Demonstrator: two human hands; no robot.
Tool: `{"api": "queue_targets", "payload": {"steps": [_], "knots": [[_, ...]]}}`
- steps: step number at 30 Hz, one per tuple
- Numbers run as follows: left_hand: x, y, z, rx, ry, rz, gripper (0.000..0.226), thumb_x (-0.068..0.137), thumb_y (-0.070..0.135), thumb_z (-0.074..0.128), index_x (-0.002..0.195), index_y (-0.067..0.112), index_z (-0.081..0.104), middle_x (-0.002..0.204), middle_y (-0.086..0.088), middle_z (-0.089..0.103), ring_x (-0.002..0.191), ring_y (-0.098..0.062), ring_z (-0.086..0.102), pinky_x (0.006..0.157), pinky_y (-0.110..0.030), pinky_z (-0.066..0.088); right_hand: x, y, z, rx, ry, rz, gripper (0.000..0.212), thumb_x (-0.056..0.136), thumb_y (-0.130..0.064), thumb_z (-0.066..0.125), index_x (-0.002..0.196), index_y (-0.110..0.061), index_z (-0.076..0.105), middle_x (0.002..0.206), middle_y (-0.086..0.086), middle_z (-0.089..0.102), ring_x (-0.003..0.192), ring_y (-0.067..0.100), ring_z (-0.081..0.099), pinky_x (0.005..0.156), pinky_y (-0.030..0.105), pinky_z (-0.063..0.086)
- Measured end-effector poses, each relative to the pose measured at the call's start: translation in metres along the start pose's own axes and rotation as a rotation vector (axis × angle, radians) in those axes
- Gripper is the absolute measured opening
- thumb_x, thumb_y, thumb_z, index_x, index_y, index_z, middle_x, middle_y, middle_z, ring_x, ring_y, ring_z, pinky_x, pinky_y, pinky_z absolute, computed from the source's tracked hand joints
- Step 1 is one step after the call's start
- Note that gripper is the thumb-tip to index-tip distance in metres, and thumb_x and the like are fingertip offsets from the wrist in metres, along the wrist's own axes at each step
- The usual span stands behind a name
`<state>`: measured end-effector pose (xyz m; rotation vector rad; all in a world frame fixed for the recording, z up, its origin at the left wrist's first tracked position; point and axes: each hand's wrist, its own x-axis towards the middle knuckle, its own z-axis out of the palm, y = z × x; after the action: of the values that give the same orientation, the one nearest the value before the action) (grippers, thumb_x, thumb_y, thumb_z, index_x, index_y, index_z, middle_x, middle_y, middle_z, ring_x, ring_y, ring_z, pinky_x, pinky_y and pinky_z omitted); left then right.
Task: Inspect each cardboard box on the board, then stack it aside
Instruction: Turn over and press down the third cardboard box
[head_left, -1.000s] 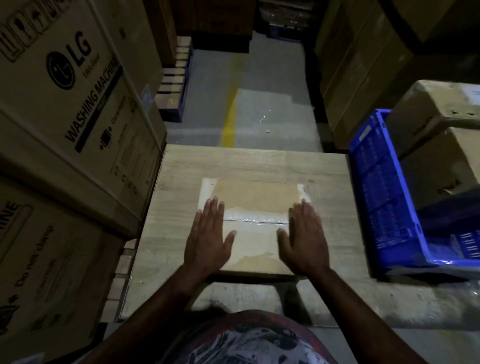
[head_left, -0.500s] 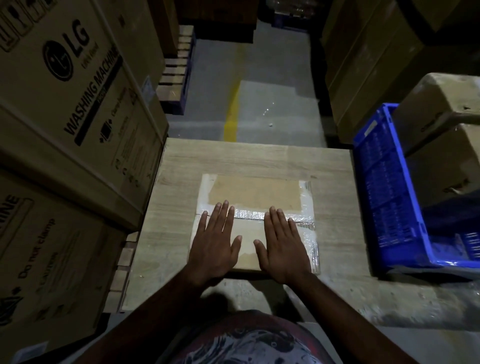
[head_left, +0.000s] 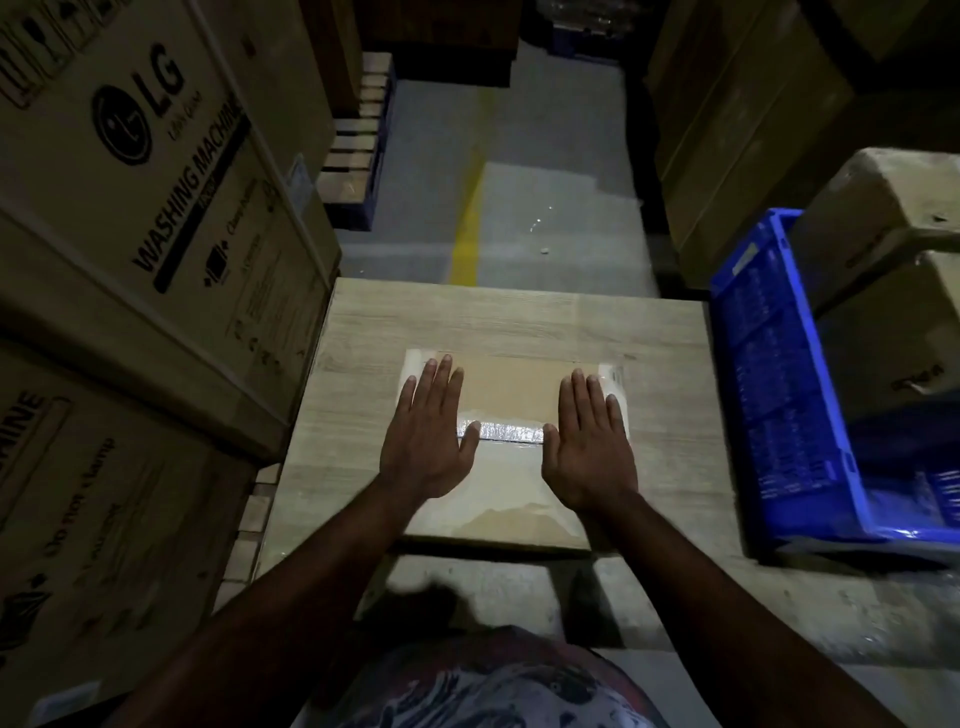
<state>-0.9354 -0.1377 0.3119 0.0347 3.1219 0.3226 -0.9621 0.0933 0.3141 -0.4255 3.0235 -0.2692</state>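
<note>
Here I count one cardboard box (head_left: 511, 392), lying flat on the worktop (head_left: 519, 317) — under my two grips: left grip (head_left: 428, 441) and right grip (head_left: 589, 447) rest palm-down on its taped top, fingers straight, one toward each side. One blue crate (head_left: 769, 389) stands just right of the worktop.

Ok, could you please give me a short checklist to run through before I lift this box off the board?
1. Cardboard box lies flat on the board: ok.
2. Left hand and right hand press flat on top, neither holds an edge: not ok.
3. Tape covers the centre seam: ok.
4. Box underside checked: cannot tell.
5. Free stacking room by the blue crate: cannot tell.
</note>
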Motion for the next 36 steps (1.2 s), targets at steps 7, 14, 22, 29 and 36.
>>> {"api": "queue_targets", "payload": {"steps": [7, 14, 22, 29, 36], "knots": [[0.012, -0.001, -0.015, -0.035, 0.071, -0.065, 0.060, 0.096, 0.043, 0.043, 0.149, 0.016, 0.037, 0.163, -0.003, 0.026, 0.147, -0.022, 0.026, 0.117, -0.042, 0.023, 0.021, 0.012, -0.020, 0.069, 0.118, -0.041, 0.051, 0.096, -0.037, 0.046, 0.137, -0.007, 0.049, 0.145, 0.015, 0.047, 0.133, 0.036, 0.043, 0.110, 0.048, 0.033], [0.033, -0.007, -0.007, 0.041, 0.029, -0.140, 0.064, 0.098, 0.044, 0.034, 0.156, 0.017, 0.025, 0.166, -0.006, 0.017, 0.151, -0.026, 0.018, 0.117, -0.048, 0.025, 0.038, 0.037, -0.009, 0.078, 0.037, 0.017, 0.066, 0.103, -0.046, 0.032, 0.158, -0.011, 0.023, 0.167, 0.011, 0.014, 0.155, 0.031, 0.007, 0.123, 0.050, 0.014], [0.032, -0.005, -0.005, 0.009, 0.081, -0.170, 0.063, 0.098, 0.042, 0.038, 0.155, 0.018, 0.026, 0.165, -0.004, 0.019, 0.153, -0.021, 0.013, 0.117, -0.044, 0.025, 0.039, 0.041, -0.007, 0.227, 0.075, 0.031, 0.065, 0.101, -0.043, 0.042, 0.155, -0.011, 0.029, 0.165, 0.018, 0.018, 0.154, 0.034, 0.010, 0.121, 0.051, 0.023], [0.031, -0.007, -0.001, -0.062, 0.079, -0.244, 0.067, 0.098, 0.046, 0.039, 0.157, 0.020, 0.021, 0.167, -0.001, 0.012, 0.154, -0.018, 0.007, 0.114, -0.046, 0.033, 0.034, 0.038, -0.013, 0.385, 0.022, 0.193, 0.074, 0.100, -0.047, 0.044, 0.158, -0.013, 0.012, 0.167, 0.013, 0.005, 0.151, 0.036, 0.016, 0.106, 0.052, 0.040], [0.031, -0.007, -0.003, -0.097, 0.114, -0.222, 0.065, 0.099, 0.045, 0.039, 0.156, 0.019, 0.023, 0.166, -0.002, 0.014, 0.154, -0.018, 0.007, 0.116, -0.046, 0.033, 0.034, 0.035, -0.014, 0.400, 0.049, 0.232, 0.071, 0.101, -0.045, 0.044, 0.157, -0.014, 0.015, 0.166, 0.008, 0.010, 0.141, 0.037, 0.036, 0.101, 0.050, 0.043]]}}
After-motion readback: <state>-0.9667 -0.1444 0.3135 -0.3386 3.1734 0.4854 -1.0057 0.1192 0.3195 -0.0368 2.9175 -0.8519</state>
